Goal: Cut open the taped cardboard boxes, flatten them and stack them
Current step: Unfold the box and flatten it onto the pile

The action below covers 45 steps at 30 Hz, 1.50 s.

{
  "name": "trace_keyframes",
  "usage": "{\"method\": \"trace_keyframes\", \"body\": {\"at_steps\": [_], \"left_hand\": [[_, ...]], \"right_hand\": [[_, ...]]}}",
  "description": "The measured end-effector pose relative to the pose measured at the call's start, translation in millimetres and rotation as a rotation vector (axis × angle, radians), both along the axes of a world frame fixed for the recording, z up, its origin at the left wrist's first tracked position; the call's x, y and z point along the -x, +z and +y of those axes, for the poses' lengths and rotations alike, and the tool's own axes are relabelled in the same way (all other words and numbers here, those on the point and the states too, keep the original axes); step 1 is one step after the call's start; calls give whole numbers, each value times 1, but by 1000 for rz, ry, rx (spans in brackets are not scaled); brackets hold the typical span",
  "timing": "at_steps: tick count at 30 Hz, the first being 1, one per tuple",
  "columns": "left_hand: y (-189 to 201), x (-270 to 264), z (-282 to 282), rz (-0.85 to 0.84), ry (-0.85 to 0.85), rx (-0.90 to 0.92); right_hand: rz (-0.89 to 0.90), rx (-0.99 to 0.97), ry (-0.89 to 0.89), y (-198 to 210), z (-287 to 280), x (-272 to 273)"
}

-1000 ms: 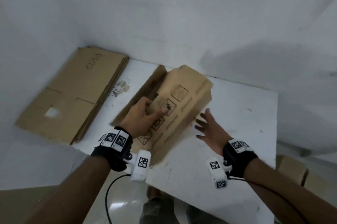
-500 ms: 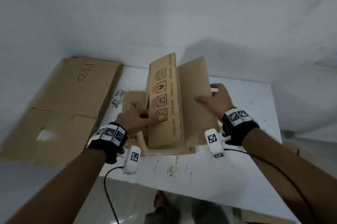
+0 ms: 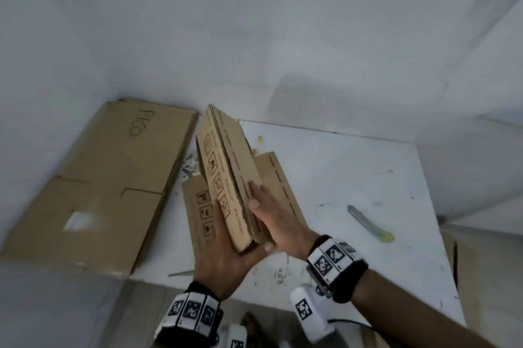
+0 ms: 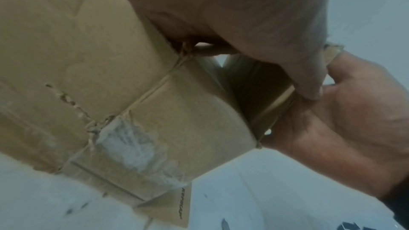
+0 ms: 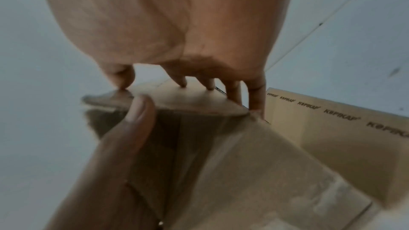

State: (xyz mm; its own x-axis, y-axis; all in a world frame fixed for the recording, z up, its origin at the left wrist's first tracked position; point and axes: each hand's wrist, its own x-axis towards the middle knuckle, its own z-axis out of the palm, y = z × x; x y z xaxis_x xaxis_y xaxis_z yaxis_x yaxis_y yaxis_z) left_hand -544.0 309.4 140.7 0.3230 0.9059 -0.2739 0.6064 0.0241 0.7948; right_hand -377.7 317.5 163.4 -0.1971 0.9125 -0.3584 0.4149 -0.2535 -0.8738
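Box (image 3: 226, 177), flattened, held tilted on edge above table (image 3: 353, 177), between both hands, far end pointing toward wall. Left hand (image 3: 223, 260) under/along its left face w/ printed handling symbols, thumb wrapped round near bottom corner, fingers curled on the card. Right hand (image 3: 271, 214) flat against right face, fingers straight and close together, pressing the layers shut; right wrist view shows fingertips (image 5: 183, 83) touching the top panel edge. Left wrist view: torn tape patch (image 4: 137, 148) on box underside, layers gaping a bit at near end. Second flat box (image 3: 280, 177) lies on table just beneath, partly hidden, brand lettering along its edge. Stack (image 3: 107, 177) of flat cardboard at left, against wall, "PICO" written on top sheet. Cutter (image 3: 368, 223), green-handled, on table right of hands, well apart from boxes.
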Motion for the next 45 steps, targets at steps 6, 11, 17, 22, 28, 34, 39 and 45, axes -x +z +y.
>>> {"method": "trace_keyframes", "body": {"at_steps": [6, 11, 17, 22, 28, 34, 39, 45], "left_hand": [[-11, 22, 17, 132, 97, -146], [-21, 31, 28, 111, -4, -160], [-17, -10, 50, 90, -97, -150], [-33, -31, 94, -19, -139, -62], [-57, -25, 132, -62, -211, -5], [-89, -18, 128, 131, 52, -108], [-119, -16, 130, 417, 221, -33], [-147, -8, 167, 411, 703, -41]], "right_hand": [[-60, 63, -41, -16, 37, -21], [-393, 33, 74, -25, 55, -34], [-656, 73, 45, -9, 12, -82], [-696, 85, 60, -25, 3, -54], [-781, -155, -141, -47, 39, -37], [-744, -8, -312, -74, 47, -62], [-574, 247, -657, -120, 50, -96], [-697, 177, -689, -146, 77, -130]]}}
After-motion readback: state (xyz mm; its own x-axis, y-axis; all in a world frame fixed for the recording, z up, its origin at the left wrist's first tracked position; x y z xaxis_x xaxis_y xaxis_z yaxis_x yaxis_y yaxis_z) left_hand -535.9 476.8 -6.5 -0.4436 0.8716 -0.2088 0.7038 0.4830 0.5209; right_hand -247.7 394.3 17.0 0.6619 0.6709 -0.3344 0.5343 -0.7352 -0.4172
